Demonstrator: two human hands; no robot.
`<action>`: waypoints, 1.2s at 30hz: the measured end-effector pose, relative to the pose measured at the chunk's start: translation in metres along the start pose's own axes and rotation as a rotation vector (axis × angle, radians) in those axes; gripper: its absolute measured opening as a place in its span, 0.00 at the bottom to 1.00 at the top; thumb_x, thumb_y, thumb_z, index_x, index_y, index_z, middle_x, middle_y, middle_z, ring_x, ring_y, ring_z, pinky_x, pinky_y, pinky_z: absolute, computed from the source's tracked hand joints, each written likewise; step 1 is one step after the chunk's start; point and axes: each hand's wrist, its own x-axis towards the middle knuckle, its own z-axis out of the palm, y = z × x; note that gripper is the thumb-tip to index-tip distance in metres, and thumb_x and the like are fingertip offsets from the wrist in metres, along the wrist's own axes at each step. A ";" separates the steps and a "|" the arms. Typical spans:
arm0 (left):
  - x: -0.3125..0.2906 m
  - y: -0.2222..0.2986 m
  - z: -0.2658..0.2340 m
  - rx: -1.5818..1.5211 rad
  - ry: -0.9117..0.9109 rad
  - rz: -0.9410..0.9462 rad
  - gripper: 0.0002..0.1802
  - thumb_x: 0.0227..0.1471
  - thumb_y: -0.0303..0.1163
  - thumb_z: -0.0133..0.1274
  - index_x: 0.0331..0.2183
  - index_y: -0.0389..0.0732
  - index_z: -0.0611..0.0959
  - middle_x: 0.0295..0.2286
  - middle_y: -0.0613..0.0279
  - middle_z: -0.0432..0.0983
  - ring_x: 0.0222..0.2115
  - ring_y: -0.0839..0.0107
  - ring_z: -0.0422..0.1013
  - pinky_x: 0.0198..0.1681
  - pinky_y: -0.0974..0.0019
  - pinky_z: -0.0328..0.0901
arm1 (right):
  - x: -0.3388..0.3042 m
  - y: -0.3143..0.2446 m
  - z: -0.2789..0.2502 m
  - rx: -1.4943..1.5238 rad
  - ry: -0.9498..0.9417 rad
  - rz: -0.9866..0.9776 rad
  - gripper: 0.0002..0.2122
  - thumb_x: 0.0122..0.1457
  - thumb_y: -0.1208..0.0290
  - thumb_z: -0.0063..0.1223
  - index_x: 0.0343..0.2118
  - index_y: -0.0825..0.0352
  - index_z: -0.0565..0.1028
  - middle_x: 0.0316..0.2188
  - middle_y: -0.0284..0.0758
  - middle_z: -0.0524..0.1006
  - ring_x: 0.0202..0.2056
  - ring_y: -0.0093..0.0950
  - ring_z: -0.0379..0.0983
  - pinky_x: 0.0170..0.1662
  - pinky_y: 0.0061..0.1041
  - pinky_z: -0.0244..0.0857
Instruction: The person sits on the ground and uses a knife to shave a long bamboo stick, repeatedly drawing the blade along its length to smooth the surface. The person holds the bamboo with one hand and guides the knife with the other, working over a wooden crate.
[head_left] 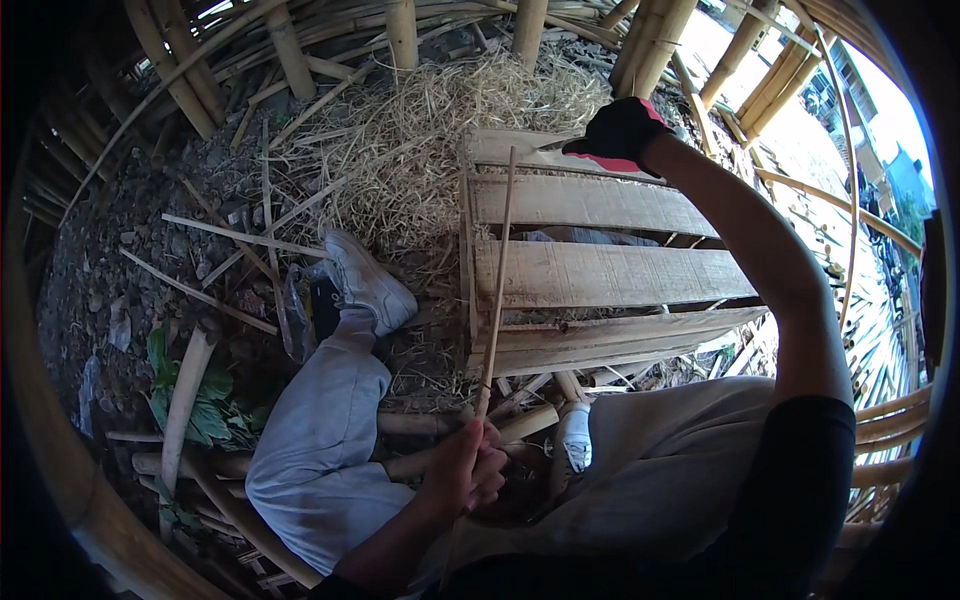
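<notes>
My bare left hand is closed around a thin bamboo strip. The strip rises away from me past the left end of a slatted wooden crate, and its lower end runs back toward my lap. Out over the crate's far right corner, my right hand wears a black and red glove. It is closed on a knife; only a short bit of the blade shows, pointing left toward the strip's far tip, and the handle is hidden in the glove. A gap separates blade and strip.
Straw-like shavings lie heaped beyond the crate. Bamboo posts stand at the back, and loose bamboo pieces litter the stony ground. My legs flank the crate's near side, with a white shoe at its left. A leafy plant grows at lower left.
</notes>
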 end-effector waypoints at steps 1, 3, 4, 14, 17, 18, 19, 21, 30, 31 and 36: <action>0.001 0.000 -0.002 -0.001 0.002 0.006 0.26 0.68 0.65 0.40 0.33 0.54 0.65 0.13 0.75 0.53 0.08 0.80 0.50 0.14 0.72 0.46 | -0.002 -0.005 0.009 0.093 0.011 -0.008 0.39 0.67 0.28 0.27 0.34 0.57 0.86 0.31 0.38 0.85 0.37 0.42 0.82 0.44 0.40 0.75; -0.002 -0.003 -0.004 -0.018 0.021 0.015 0.26 0.68 0.66 0.40 0.33 0.54 0.65 0.13 0.75 0.53 0.08 0.80 0.50 0.14 0.72 0.47 | -0.013 -0.023 0.009 0.294 -0.030 0.067 0.40 0.66 0.27 0.26 0.36 0.57 0.86 0.37 0.40 0.85 0.42 0.41 0.81 0.50 0.40 0.72; -0.002 -0.004 -0.005 -0.020 0.034 0.014 0.27 0.66 0.67 0.41 0.33 0.54 0.66 0.13 0.75 0.53 0.08 0.80 0.50 0.13 0.72 0.47 | -0.027 -0.027 -0.004 0.267 -0.054 0.067 0.39 0.67 0.28 0.26 0.38 0.57 0.86 0.36 0.40 0.84 0.42 0.42 0.82 0.50 0.41 0.72; 0.002 -0.002 -0.004 -0.015 0.028 0.026 0.29 0.62 0.71 0.44 0.33 0.54 0.67 0.12 0.75 0.52 0.07 0.81 0.49 0.12 0.72 0.46 | -0.043 -0.011 -0.009 0.764 0.159 0.290 0.35 0.68 0.33 0.34 0.41 0.62 0.83 0.33 0.43 0.83 0.38 0.42 0.81 0.51 0.40 0.70; 0.003 -0.003 -0.006 -0.014 0.016 0.029 0.29 0.62 0.71 0.44 0.33 0.54 0.67 0.12 0.75 0.52 0.07 0.80 0.49 0.11 0.72 0.45 | -0.043 -0.025 -0.010 0.716 0.195 0.012 0.29 0.69 0.37 0.41 0.50 0.59 0.80 0.40 0.41 0.83 0.45 0.41 0.80 0.53 0.38 0.70; 0.003 -0.003 -0.006 -0.011 0.012 0.033 0.29 0.62 0.71 0.44 0.33 0.54 0.67 0.12 0.75 0.52 0.07 0.80 0.49 0.11 0.72 0.45 | -0.044 -0.032 -0.010 0.714 0.125 -0.035 0.28 0.68 0.37 0.43 0.51 0.58 0.80 0.41 0.40 0.83 0.45 0.41 0.79 0.54 0.38 0.70; 0.001 -0.003 -0.006 -0.015 0.026 0.035 0.29 0.62 0.71 0.44 0.33 0.54 0.67 0.12 0.75 0.52 0.07 0.80 0.49 0.11 0.72 0.45 | -0.046 -0.044 -0.016 0.716 0.053 -0.091 0.27 0.68 0.38 0.44 0.51 0.56 0.80 0.41 0.40 0.83 0.46 0.40 0.79 0.54 0.38 0.69; 0.004 -0.002 -0.004 -0.010 0.013 0.027 0.29 0.63 0.71 0.44 0.33 0.54 0.67 0.12 0.75 0.52 0.06 0.80 0.49 0.11 0.72 0.45 | -0.043 -0.044 0.016 0.587 0.277 -0.399 0.22 0.68 0.44 0.50 0.46 0.59 0.83 0.40 0.39 0.83 0.46 0.36 0.79 0.50 0.34 0.72; 0.001 -0.002 -0.004 0.006 0.033 0.032 0.26 0.68 0.65 0.41 0.36 0.52 0.67 0.13 0.75 0.54 0.09 0.80 0.51 0.15 0.73 0.50 | -0.039 0.003 0.024 0.919 -0.622 -0.181 0.16 0.66 0.52 0.54 0.42 0.59 0.84 0.27 0.26 0.77 0.27 0.18 0.69 0.33 0.23 0.66; 0.001 -0.002 -0.004 0.005 0.032 0.029 0.26 0.68 0.65 0.41 0.36 0.51 0.67 0.13 0.75 0.54 0.09 0.80 0.51 0.15 0.73 0.50 | -0.037 0.005 0.030 1.023 -0.689 -0.202 0.16 0.67 0.53 0.53 0.42 0.59 0.85 0.29 0.26 0.79 0.29 0.16 0.70 0.32 0.23 0.66; -0.001 -0.001 -0.003 -0.009 0.061 0.010 0.26 0.68 0.64 0.42 0.36 0.51 0.67 0.13 0.74 0.54 0.09 0.80 0.52 0.15 0.72 0.51 | -0.022 -0.002 0.015 0.625 -0.009 0.094 0.23 0.67 0.43 0.48 0.50 0.56 0.82 0.45 0.40 0.83 0.47 0.41 0.79 0.55 0.37 0.69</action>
